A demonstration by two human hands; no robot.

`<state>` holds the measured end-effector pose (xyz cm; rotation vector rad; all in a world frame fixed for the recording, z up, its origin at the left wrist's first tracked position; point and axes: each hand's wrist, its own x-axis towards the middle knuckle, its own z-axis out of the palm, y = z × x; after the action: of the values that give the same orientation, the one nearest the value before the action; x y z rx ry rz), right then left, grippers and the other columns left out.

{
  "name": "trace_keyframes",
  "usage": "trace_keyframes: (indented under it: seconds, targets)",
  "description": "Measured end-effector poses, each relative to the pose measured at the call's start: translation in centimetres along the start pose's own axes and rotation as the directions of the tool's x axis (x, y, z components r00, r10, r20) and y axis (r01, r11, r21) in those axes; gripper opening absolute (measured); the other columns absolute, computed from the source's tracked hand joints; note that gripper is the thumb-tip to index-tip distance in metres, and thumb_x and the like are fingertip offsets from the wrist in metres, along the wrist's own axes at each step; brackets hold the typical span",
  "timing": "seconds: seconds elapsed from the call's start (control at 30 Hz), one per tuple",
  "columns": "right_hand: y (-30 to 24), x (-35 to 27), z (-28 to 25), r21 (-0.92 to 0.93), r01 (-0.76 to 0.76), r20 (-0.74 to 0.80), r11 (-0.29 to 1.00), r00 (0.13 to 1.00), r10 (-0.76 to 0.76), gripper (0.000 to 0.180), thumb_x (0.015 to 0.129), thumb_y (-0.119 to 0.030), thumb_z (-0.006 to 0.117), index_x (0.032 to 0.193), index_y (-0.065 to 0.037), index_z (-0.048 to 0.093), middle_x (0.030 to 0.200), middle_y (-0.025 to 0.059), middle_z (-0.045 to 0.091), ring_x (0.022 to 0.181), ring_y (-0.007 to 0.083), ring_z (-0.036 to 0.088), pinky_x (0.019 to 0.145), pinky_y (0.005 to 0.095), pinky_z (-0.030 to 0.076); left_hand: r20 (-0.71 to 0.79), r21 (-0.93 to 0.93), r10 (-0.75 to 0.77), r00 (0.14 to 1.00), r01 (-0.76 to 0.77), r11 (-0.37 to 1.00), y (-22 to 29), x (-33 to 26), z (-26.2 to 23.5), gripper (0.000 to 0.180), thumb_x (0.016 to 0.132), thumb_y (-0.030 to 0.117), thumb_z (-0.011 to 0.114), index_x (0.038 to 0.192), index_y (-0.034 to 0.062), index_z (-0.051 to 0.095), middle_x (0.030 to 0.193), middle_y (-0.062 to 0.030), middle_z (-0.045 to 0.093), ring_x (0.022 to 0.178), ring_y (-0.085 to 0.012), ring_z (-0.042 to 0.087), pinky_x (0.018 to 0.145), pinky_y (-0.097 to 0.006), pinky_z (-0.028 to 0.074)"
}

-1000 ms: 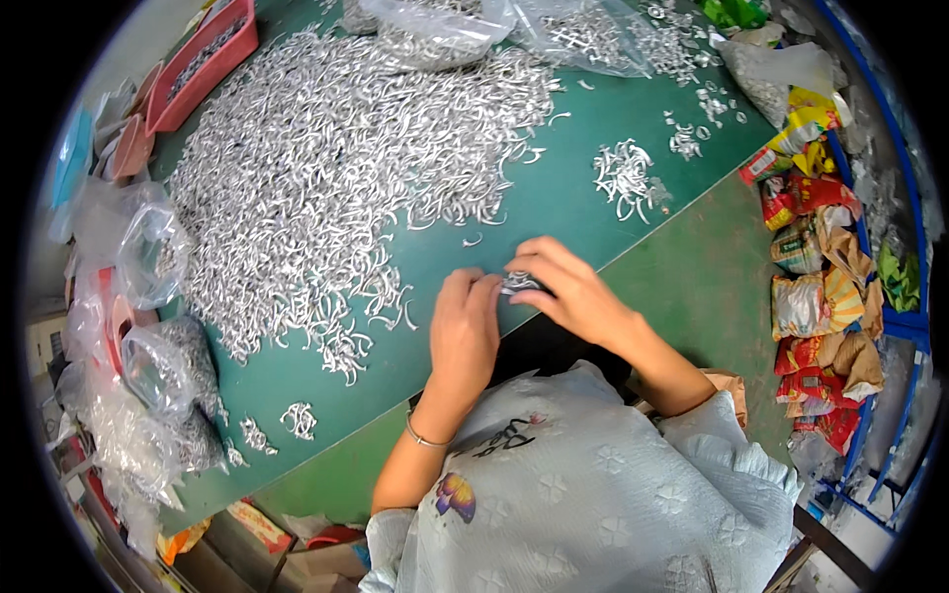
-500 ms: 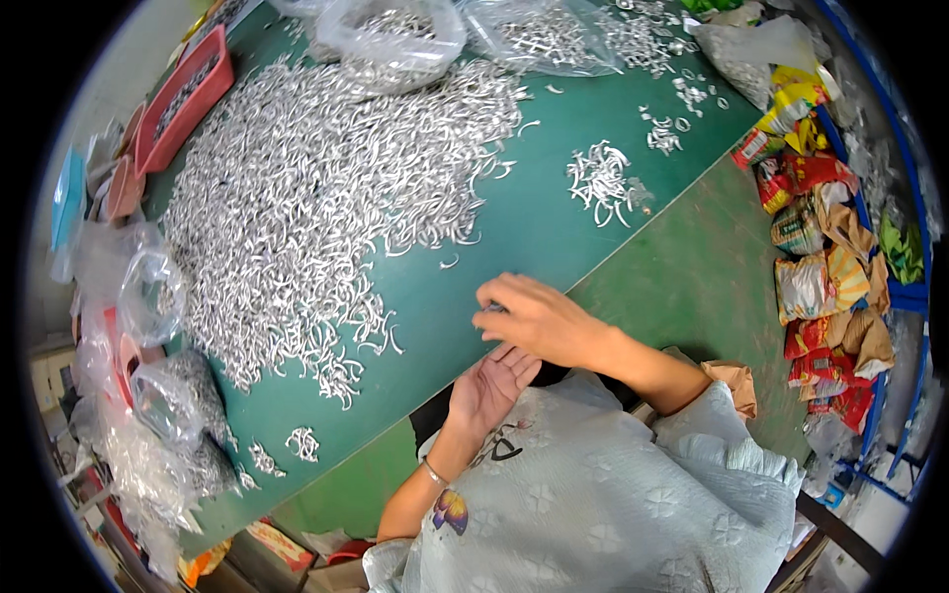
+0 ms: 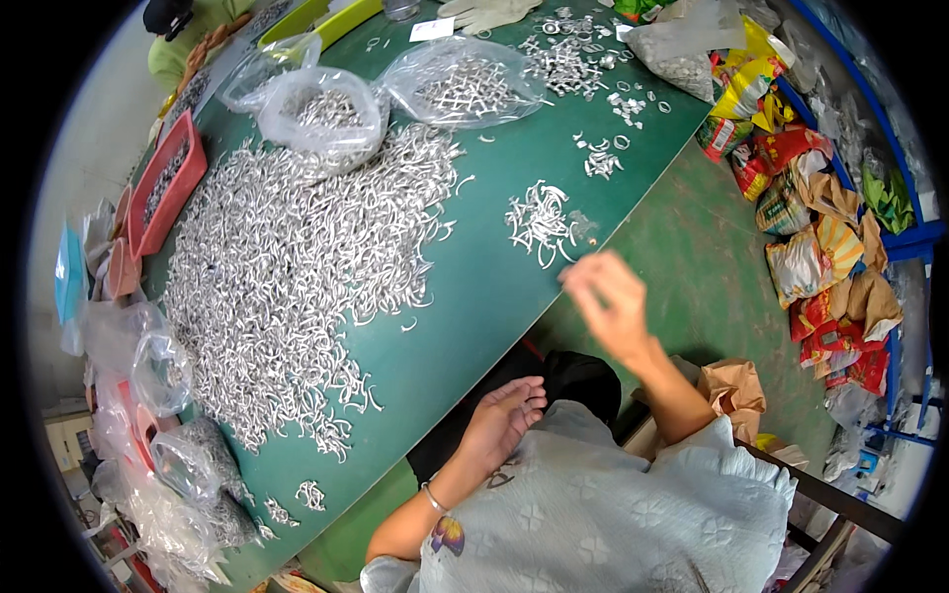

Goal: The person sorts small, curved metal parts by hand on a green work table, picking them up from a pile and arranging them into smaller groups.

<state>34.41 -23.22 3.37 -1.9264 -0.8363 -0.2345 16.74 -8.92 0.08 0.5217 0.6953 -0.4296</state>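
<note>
My right hand (image 3: 613, 301) is raised at the table's front edge, near a small pile of curved silvery metal pieces (image 3: 542, 223). Its fingers are bent in toward the thumb. A dark, blurred bit shows at the fingertips, too small to name. Lower down, in front of my body, my left hand (image 3: 502, 423) is half turned up with loosely curved fingers, and I see nothing in it. A broad heap of the same curved metal pieces (image 3: 287, 287) covers much of the green table (image 3: 474, 267) to the left.
Clear plastic bags of metal parts (image 3: 331, 114) stand behind the heap, beside a red tray (image 3: 166, 188). More filled bags (image 3: 203, 474) line the left edge. Colourful packets (image 3: 816, 267) stack along a blue rack at right. Another person (image 3: 193, 44) is at the far left.
My right hand has moved away from my left, to the right toward the small pile. The left fingers have curled in more. The view has shifted, showing more of the far table.
</note>
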Motion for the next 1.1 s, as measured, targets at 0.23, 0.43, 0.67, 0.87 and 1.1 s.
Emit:
trace_keyframes:
  seconds: [0.23, 0.43, 0.67, 0.87, 1.1]
  targets:
    - [8.6, 8.8, -6.1, -0.225, -0.094, -0.140, 0.970, 0.988, 0.064, 0.016, 0.084, -0.001, 0.065, 0.099, -0.003, 0.070, 0.093, 0.0116, 0.065, 0.089, 0.0272, 0.060, 0.078, 0.0350, 0.048, 0.112, 0.045, 0.164, 0.980, -0.170, 0.984, 7.1, 1.1, 8.6, 0.029, 0.100, 0.011, 0.047, 0.119, -0.0077, 0.059, 0.104, -0.0106, 0.064, 0.095, -0.0191, 0.063, 0.085, -0.031, 0.052]
    - [11.3, 11.1, -5.1, -0.304, 0.020, 0.043, 0.952, 0.999, -0.007, 0.014, 0.081, -0.007, 0.069, 0.095, -0.007, 0.071, 0.093, 0.0081, 0.060, 0.093, 0.0277, 0.055, 0.084, 0.0375, 0.044, -0.031, 0.088, 0.457, 0.889, -0.453, 0.887, 13.7, 9.5, 15.6, 0.035, 0.102, 0.014, 0.040, 0.123, -0.0104, 0.052, 0.115, -0.0158, 0.060, 0.104, -0.0232, 0.060, 0.095, -0.034, 0.049]
    - [11.9, 11.4, -5.0, -0.292, 0.047, 0.091, 0.955, 0.996, -0.021, 0.011, 0.080, -0.007, 0.070, 0.090, -0.007, 0.068, 0.095, 0.0071, 0.057, 0.094, 0.0273, 0.054, 0.083, 0.0386, 0.043, -0.012, 0.257, 0.628, 0.778, -0.604, 0.754, 16.5, 17.5, 18.1, 0.044, 0.105, 0.026, 0.035, 0.125, -0.0109, 0.050, 0.118, -0.0182, 0.059, 0.112, -0.0234, 0.056, 0.102, -0.036, 0.043]
    - [12.0, 11.2, -5.3, -0.287, 0.044, 0.144, 0.957, 0.990, -0.003, 0.011, 0.081, -0.007, 0.069, 0.091, -0.006, 0.066, 0.096, 0.0076, 0.057, 0.094, 0.0272, 0.053, 0.084, 0.0385, 0.042, 0.161, 0.427, 0.660, 0.734, -0.655, 0.623, 15.6, 18.6, 18.3, 0.048, 0.106, 0.030, 0.034, 0.134, -0.0076, 0.043, 0.126, -0.0193, 0.057, 0.120, -0.0247, 0.053, 0.106, -0.036, 0.039]
    - [12.6, 11.6, -5.8, -0.137, 0.003, 0.072, 0.991, 0.997, 0.007, 0.008, 0.083, -0.006, 0.067, 0.089, -0.002, 0.063, 0.093, 0.0098, 0.058, 0.092, 0.0290, 0.054, 0.082, 0.0378, 0.044, 0.263, 0.364, 0.643, 0.719, -0.691, 0.625, 15.3, 17.5, 18.9, 0.050, 0.106, 0.030, 0.034, 0.142, -0.0055, 0.034, 0.138, -0.0252, 0.049, 0.135, -0.0302, 0.042, 0.114, -0.038, 0.030]
